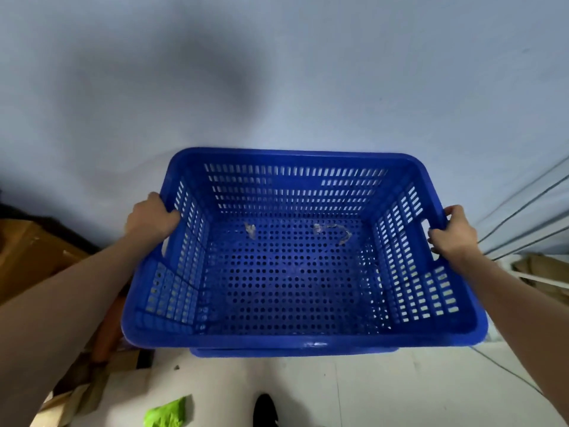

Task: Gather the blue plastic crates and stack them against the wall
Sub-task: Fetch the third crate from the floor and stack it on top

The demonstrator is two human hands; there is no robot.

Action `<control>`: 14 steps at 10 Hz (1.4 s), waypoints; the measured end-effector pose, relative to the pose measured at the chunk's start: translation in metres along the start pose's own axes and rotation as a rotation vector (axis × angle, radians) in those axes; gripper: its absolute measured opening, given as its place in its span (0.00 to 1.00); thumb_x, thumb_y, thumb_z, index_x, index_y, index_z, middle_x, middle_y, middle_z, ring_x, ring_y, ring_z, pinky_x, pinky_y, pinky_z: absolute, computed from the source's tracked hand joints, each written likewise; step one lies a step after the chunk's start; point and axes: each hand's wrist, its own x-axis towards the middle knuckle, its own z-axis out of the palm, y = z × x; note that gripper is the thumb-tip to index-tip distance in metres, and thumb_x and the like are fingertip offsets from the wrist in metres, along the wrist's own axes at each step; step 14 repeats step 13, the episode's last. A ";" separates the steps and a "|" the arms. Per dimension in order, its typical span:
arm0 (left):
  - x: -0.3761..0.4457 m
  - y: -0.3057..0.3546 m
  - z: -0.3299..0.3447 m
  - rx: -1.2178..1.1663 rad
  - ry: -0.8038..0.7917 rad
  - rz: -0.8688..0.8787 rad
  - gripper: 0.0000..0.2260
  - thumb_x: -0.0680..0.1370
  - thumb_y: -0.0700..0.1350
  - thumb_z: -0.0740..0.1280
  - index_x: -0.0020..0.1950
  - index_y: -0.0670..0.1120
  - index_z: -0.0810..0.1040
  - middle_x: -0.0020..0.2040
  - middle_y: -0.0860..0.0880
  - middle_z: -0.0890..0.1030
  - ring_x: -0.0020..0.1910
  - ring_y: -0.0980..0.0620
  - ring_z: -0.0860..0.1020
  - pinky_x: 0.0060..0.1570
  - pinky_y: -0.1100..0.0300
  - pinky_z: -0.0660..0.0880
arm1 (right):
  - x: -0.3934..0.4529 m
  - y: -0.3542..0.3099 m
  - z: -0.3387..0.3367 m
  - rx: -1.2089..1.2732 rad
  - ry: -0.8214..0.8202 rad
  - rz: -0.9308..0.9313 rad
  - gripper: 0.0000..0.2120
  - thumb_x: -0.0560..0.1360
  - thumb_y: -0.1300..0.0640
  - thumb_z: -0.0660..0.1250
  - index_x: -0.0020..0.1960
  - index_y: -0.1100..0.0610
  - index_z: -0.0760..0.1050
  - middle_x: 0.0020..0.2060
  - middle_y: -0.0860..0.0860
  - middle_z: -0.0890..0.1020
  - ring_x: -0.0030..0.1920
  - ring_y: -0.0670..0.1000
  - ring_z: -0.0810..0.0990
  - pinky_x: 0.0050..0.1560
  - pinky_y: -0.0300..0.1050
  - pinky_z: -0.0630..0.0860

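Left hand [152, 218] fingers curled over the left short rim of the blue crate [295, 342], thumb inside against the slotted wall; right hand [452, 231] clenched on the right short rim, fingertips wrapped at the handle cutout; both arms stretched forward, crate held level between them, open top up. Crate's far long side sits close to the pale blue wall [277, 72]; contact can't be told. A second blue edge [292, 352] shows just under the near rim, looks like another crate below; whether the two are seated together can't be told. Inside: a few scraps of clear plastic [332, 231] on the perforated bottom. Cardboard boxes [27, 254] to the left; green scrap [166, 412] and a dark shoe [264, 409] on the white floor [385, 389] below.
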 end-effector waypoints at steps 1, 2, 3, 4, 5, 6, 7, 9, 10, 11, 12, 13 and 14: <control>-0.010 0.009 -0.019 0.107 -0.084 0.026 0.25 0.75 0.52 0.67 0.64 0.36 0.68 0.55 0.35 0.77 0.46 0.39 0.75 0.42 0.52 0.73 | -0.008 -0.010 -0.007 -0.043 -0.040 -0.056 0.23 0.77 0.62 0.64 0.71 0.57 0.65 0.55 0.58 0.77 0.50 0.61 0.79 0.52 0.53 0.77; -0.019 0.017 -0.038 0.043 -0.205 -0.013 0.26 0.75 0.51 0.68 0.66 0.37 0.67 0.58 0.35 0.77 0.49 0.38 0.78 0.41 0.51 0.77 | -0.017 -0.018 -0.015 -0.064 -0.059 -0.117 0.28 0.77 0.62 0.67 0.75 0.60 0.64 0.62 0.61 0.78 0.56 0.63 0.77 0.56 0.54 0.75; -0.041 0.016 -0.035 0.059 -0.253 -0.040 0.24 0.74 0.50 0.70 0.64 0.39 0.70 0.57 0.37 0.78 0.52 0.37 0.79 0.46 0.47 0.81 | -0.027 -0.003 -0.022 -0.140 -0.090 -0.147 0.27 0.75 0.63 0.67 0.72 0.59 0.65 0.60 0.62 0.79 0.50 0.60 0.76 0.51 0.53 0.76; -0.063 0.010 -0.021 0.145 -0.212 0.019 0.22 0.69 0.53 0.69 0.58 0.41 0.74 0.55 0.37 0.79 0.52 0.37 0.79 0.53 0.49 0.78 | -0.038 0.027 -0.021 -0.220 -0.153 -0.182 0.28 0.76 0.67 0.64 0.72 0.58 0.59 0.54 0.62 0.78 0.46 0.61 0.76 0.46 0.53 0.73; -0.066 0.000 -0.010 0.048 -0.146 0.039 0.20 0.71 0.50 0.70 0.59 0.44 0.73 0.52 0.41 0.76 0.49 0.38 0.76 0.51 0.49 0.76 | -0.037 0.041 -0.019 -0.237 -0.172 -0.241 0.32 0.78 0.67 0.62 0.77 0.55 0.53 0.52 0.63 0.77 0.46 0.62 0.76 0.48 0.55 0.75; -0.057 -0.011 -0.001 0.057 -0.071 0.055 0.18 0.73 0.41 0.69 0.62 0.42 0.70 0.51 0.39 0.76 0.45 0.39 0.75 0.45 0.50 0.74 | -0.032 0.044 -0.018 -0.202 -0.169 -0.230 0.31 0.79 0.65 0.60 0.78 0.52 0.53 0.51 0.64 0.76 0.46 0.64 0.76 0.48 0.56 0.76; -0.049 -0.015 0.005 0.153 -0.009 0.099 0.18 0.73 0.35 0.67 0.62 0.40 0.69 0.51 0.35 0.77 0.43 0.38 0.74 0.42 0.49 0.73 | -0.030 0.042 -0.018 -0.195 -0.167 -0.236 0.30 0.80 0.64 0.60 0.77 0.51 0.54 0.53 0.65 0.77 0.46 0.64 0.77 0.50 0.57 0.78; -0.034 -0.011 0.002 0.237 -0.001 0.130 0.19 0.72 0.35 0.68 0.61 0.37 0.67 0.48 0.36 0.74 0.43 0.37 0.74 0.42 0.46 0.74 | -0.029 0.036 -0.020 -0.159 -0.183 -0.233 0.32 0.80 0.64 0.59 0.79 0.48 0.52 0.54 0.63 0.77 0.47 0.63 0.77 0.48 0.54 0.76; -0.040 -0.012 0.005 0.351 -0.025 0.107 0.22 0.74 0.38 0.67 0.66 0.38 0.64 0.58 0.33 0.74 0.51 0.33 0.77 0.49 0.43 0.76 | -0.035 0.038 -0.021 -0.156 -0.212 -0.221 0.31 0.81 0.64 0.58 0.79 0.48 0.52 0.54 0.61 0.75 0.48 0.63 0.76 0.49 0.53 0.75; -0.051 -0.002 -0.005 0.504 -0.057 0.099 0.28 0.76 0.46 0.65 0.72 0.41 0.59 0.66 0.36 0.69 0.60 0.31 0.74 0.58 0.41 0.75 | -0.036 0.027 -0.025 -0.175 -0.212 -0.166 0.31 0.79 0.64 0.60 0.78 0.51 0.54 0.56 0.60 0.76 0.52 0.63 0.77 0.54 0.58 0.78; -0.062 0.028 -0.024 0.603 -0.115 0.213 0.30 0.76 0.51 0.63 0.77 0.49 0.59 0.70 0.39 0.67 0.65 0.34 0.70 0.63 0.45 0.72 | -0.040 0.004 -0.035 -0.245 -0.194 -0.199 0.31 0.76 0.61 0.63 0.77 0.53 0.61 0.66 0.62 0.74 0.61 0.65 0.77 0.62 0.59 0.78; -0.082 0.078 -0.046 0.504 -0.129 0.390 0.27 0.79 0.49 0.62 0.78 0.46 0.64 0.70 0.37 0.71 0.68 0.37 0.72 0.66 0.50 0.70 | -0.047 -0.037 -0.049 -0.350 -0.173 -0.374 0.29 0.77 0.59 0.63 0.78 0.53 0.67 0.77 0.57 0.67 0.73 0.64 0.69 0.71 0.54 0.71; -0.082 0.078 -0.046 0.504 -0.129 0.390 0.27 0.79 0.49 0.62 0.78 0.46 0.64 0.70 0.37 0.71 0.68 0.37 0.72 0.66 0.50 0.70 | -0.047 -0.037 -0.049 -0.350 -0.173 -0.374 0.29 0.77 0.59 0.63 0.78 0.53 0.67 0.77 0.57 0.67 0.73 0.64 0.69 0.71 0.54 0.71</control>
